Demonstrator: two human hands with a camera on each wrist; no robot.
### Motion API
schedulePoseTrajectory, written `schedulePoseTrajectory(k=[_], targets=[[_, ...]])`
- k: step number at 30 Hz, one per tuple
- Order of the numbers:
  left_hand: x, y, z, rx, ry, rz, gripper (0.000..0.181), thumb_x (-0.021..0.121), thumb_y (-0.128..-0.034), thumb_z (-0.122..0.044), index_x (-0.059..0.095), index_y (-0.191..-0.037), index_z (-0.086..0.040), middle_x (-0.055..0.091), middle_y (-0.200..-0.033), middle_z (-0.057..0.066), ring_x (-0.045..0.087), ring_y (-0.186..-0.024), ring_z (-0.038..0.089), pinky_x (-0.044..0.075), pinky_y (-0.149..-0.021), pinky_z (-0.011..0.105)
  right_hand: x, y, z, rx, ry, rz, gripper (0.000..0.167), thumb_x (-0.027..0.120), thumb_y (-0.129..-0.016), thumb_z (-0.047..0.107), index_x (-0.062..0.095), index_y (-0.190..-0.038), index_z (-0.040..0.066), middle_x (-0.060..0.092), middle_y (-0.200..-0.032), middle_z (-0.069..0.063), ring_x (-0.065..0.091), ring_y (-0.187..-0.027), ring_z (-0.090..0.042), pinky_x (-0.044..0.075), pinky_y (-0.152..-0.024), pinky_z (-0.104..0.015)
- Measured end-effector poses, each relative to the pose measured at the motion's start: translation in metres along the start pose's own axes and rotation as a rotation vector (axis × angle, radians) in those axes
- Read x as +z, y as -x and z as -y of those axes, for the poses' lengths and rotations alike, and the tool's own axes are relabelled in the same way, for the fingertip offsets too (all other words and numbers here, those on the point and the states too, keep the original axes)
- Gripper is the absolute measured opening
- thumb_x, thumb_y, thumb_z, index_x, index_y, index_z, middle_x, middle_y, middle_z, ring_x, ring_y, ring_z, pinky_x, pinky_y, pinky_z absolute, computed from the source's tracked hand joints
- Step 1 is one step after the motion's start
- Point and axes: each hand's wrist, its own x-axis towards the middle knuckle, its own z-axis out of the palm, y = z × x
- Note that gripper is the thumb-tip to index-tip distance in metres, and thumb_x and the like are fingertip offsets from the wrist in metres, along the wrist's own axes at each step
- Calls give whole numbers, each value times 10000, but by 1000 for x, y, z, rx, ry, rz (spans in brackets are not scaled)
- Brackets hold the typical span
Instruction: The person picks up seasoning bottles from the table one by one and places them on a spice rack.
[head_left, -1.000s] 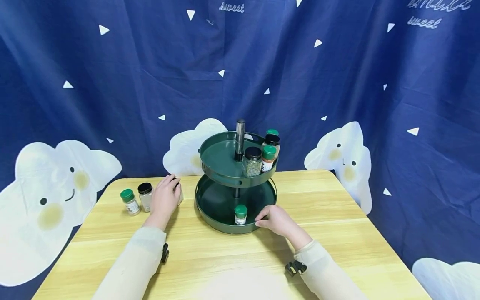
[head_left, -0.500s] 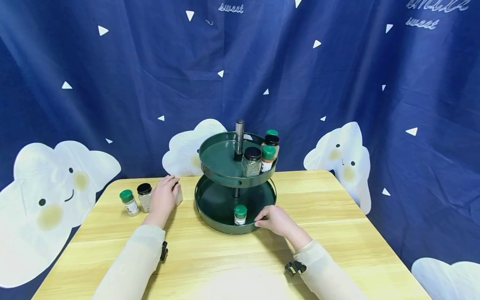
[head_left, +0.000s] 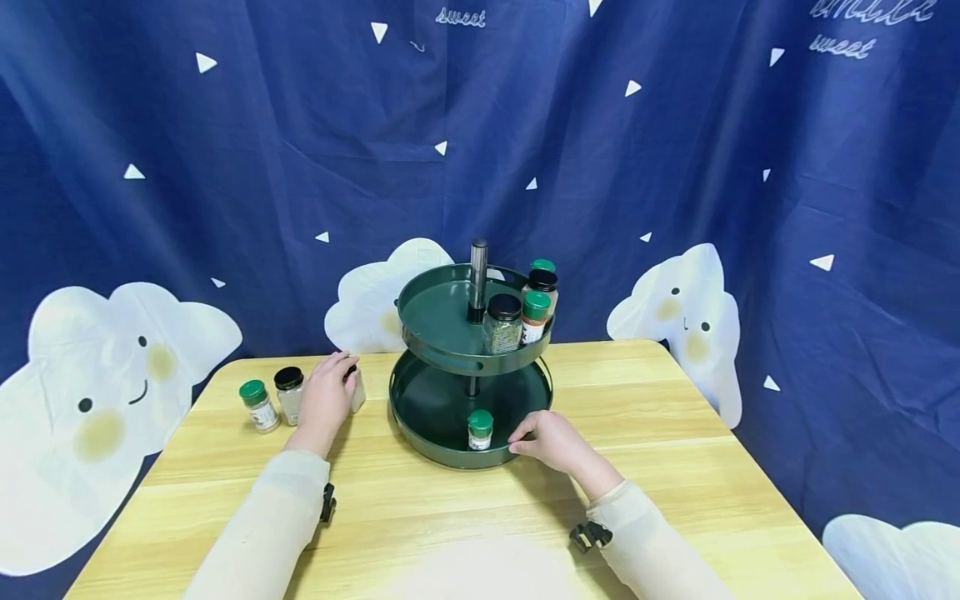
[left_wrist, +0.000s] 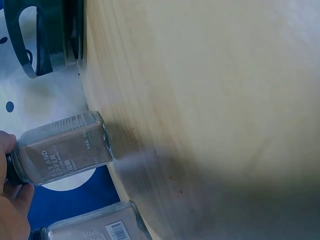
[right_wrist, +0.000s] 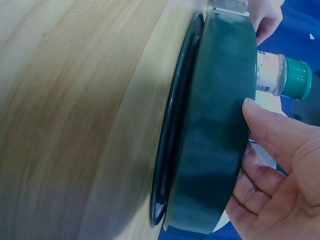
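Note:
In the left wrist view, my left hand (left_wrist: 14, 212) grips the black cap of a square glass jar (left_wrist: 65, 150) labelled salt and pepper; the jar stands at the table's back left. The head view shows that hand (head_left: 326, 400) covering most of the jar. My right hand (head_left: 558, 442) pinches the front rim of the lower tray (head_left: 442, 452) of a green two-tier stand. In the right wrist view its thumb and fingers (right_wrist: 272, 120) lie at the tray's rim (right_wrist: 215, 120). A small green-capped jar (head_left: 480, 430) stands in that tray, left of my right hand.
Several jars, one a black-capped jar (head_left: 505, 323), stand on the right of the upper tray (head_left: 442, 321). Left of my left hand are a green-capped jar (head_left: 260, 407) and another black-capped jar (head_left: 289, 393). A blue curtain (head_left: 562, 125) hangs behind the table (head_left: 420, 517).

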Motion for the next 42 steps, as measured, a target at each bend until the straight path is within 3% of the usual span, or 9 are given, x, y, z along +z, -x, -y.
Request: schedulePoseTrajectory(k=[13,25,30,42], targets=[[2,9,3,-19,13,-12,316,663,-959,-66,671,-1269,-9,588,-1383,179,508,-1310,390,385,-1085,611,0,1,2,12,6,9,46,824,-825,163,804,-853,132,723,-865,41,682,-862,-192,562,-796,-371],[0,14,2,41,39,-64,271,702,-921,-37,714,-1189,4,642,-1301,182,585,-1203,404,436,-1033,609,1,1,1,27,-6,16,44,824,-827,162,804,-850,131,724,-864,41,680,-862,-194,562,-787,-365],[-3,17,1,59,59,-67,268,703,-915,-25,716,-1180,14,648,-1276,205,590,-1192,405,481,-1011,541,0,0,2,24,-9,16,46,822,-830,162,804,-852,127,725,-865,40,676,-858,-189,561,-783,-363],[-8,23,-3,78,78,-73,257,708,-894,-25,738,-1147,7,668,-1248,200,615,-1165,393,497,-997,529,-2,0,2,16,-11,13,56,824,-826,157,802,-851,112,725,-863,31,680,-863,-207,560,-779,-364]])
